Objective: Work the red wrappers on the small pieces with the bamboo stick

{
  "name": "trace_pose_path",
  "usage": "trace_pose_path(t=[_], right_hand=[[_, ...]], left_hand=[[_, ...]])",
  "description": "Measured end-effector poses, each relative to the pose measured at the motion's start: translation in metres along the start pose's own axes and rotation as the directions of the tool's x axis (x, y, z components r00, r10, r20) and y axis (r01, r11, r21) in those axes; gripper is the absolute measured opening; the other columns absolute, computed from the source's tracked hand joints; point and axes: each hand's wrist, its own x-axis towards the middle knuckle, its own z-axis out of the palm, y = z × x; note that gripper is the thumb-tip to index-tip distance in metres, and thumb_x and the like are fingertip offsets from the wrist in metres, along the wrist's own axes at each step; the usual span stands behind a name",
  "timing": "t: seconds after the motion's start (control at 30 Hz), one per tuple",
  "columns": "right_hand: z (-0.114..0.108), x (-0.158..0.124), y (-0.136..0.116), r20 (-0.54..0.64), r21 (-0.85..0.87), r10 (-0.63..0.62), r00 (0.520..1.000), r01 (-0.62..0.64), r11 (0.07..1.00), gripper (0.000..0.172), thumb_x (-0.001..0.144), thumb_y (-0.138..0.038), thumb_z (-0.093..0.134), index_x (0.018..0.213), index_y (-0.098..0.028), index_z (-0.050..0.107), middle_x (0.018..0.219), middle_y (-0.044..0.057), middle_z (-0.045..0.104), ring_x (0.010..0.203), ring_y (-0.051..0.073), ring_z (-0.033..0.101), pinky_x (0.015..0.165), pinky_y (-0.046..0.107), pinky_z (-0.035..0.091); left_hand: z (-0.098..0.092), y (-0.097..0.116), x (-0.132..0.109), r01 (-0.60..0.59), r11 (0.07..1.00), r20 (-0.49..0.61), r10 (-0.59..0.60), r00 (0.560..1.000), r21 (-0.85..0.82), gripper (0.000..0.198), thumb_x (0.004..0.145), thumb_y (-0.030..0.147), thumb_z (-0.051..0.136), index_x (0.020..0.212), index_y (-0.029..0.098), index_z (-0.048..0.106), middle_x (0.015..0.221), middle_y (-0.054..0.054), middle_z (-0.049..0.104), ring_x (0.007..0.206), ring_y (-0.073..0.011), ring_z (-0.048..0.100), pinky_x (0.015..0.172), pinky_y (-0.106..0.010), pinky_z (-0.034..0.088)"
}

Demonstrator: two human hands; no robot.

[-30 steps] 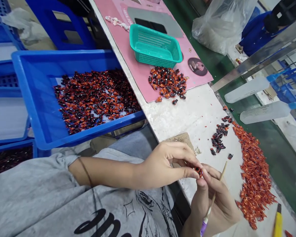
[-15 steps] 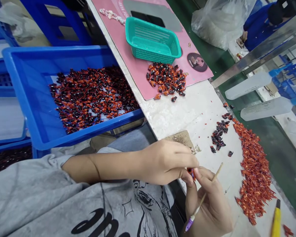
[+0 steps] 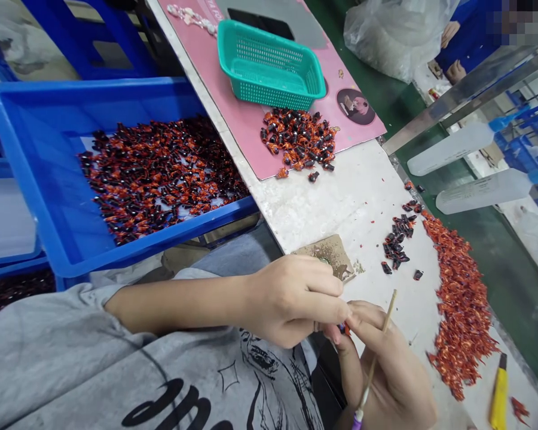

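Observation:
My left hand [image 3: 291,298] is closed in a pinch on a small red and black bead [image 3: 343,328] at the near edge of the white table [image 3: 341,203]. My right hand [image 3: 385,370] meets it from below, fingers pressed on the same bead, and also grips a thin wooden stick [image 3: 376,352] with a purple end [image 3: 356,421]. A small heap of dark beads [image 3: 397,245] and a long strip of orange scraps [image 3: 457,304] lie to the right of my hands.
A blue crate [image 3: 36,197] of red-black beads sits at the left. On a pink mat [image 3: 251,125] stand a teal basket [image 3: 271,65] and a bead pile [image 3: 298,140]. A yellow knife [image 3: 497,394] lies near right. Another person in blue [image 3: 466,42] works at the far right.
Both hands have drawn slightly nearer and left, staying together on the bead. The stick has tilted more upright and its purple end has dropped to the frame's bottom edge.

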Motion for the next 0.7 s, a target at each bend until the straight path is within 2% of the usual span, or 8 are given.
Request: trace_pose_path(t=[0.07,0.17,0.23,0.4,0.53,0.7], right_hand=[[-0.001,-0.003,0.005,0.007,0.046,0.042,0.999,-0.043,0.998,0.041,0.083,-0.007,0.075,0.121,-0.022,0.07,0.101,0.006,0.072,0.091,0.02,0.07,0.074,0.031,0.06],[-0.001,-0.007,0.011,0.014,0.099,0.091,0.996,-0.092,0.991,0.044,0.086,-0.019,0.076,0.129,-0.024,0.067,0.111,0.008,0.072,0.099,0.022,0.07,0.08,0.034,0.061],[0.0,-0.008,0.013,-0.015,0.132,0.124,0.992,-0.121,0.984,0.042,0.087,-0.023,0.077,0.128,-0.024,0.068,0.11,0.009,0.073,0.099,0.023,0.071,0.08,0.035,0.061],[0.006,-0.009,0.013,-0.039,0.21,0.197,0.98,-0.185,0.96,0.031,0.085,-0.027,0.079,0.116,-0.026,0.073,0.1,0.006,0.073,0.092,0.022,0.071,0.075,0.034,0.06],[0.006,-0.011,0.014,-0.031,0.217,0.178,0.984,-0.167,0.962,0.032,0.085,-0.028,0.079,0.117,-0.026,0.072,0.099,0.007,0.072,0.092,0.022,0.07,0.075,0.035,0.06],[0.006,-0.001,0.011,-0.014,0.165,0.098,0.995,-0.095,0.982,0.032,0.086,-0.027,0.078,0.117,-0.023,0.069,0.095,0.005,0.07,0.089,0.018,0.068,0.073,0.031,0.059]], left_hand=[[0.001,-0.001,0.0,0.018,0.999,-0.05,-0.02,0.999,-0.044,0.014,0.094,0.013,0.055,0.081,0.019,0.056,0.06,0.001,0.055,0.055,-0.0139,0.048,0.057,-0.029,0.036],[0.003,-0.002,0.0,0.028,0.995,-0.08,-0.036,0.996,-0.094,0.023,0.1,0.026,0.051,0.079,0.019,0.054,0.061,0.0,0.057,0.055,-0.0131,0.05,0.058,-0.028,0.039],[0.004,-0.002,-0.001,0.032,0.993,-0.083,-0.042,0.996,-0.115,0.026,0.102,0.031,0.05,0.08,0.018,0.053,0.062,-0.001,0.057,0.056,-0.0133,0.051,0.058,-0.028,0.039],[0.004,-0.002,-0.003,0.071,0.98,-0.077,-0.086,0.993,-0.187,0.02,0.1,0.032,0.054,0.087,0.018,0.056,0.065,-0.002,0.061,0.058,-0.0139,0.056,0.062,-0.028,0.041],[0.005,-0.003,-0.004,0.101,0.974,-0.075,-0.118,0.99,-0.201,0.018,0.098,0.032,0.058,0.088,0.017,0.058,0.064,-0.002,0.06,0.058,-0.014,0.056,0.06,-0.027,0.041],[-0.001,-0.001,-0.002,0.165,0.957,-0.012,-0.173,0.985,-0.238,0.013,0.098,0.027,0.057,0.093,0.017,0.062,0.07,-0.005,0.067,0.064,-0.0148,0.062,0.065,-0.026,0.048]])
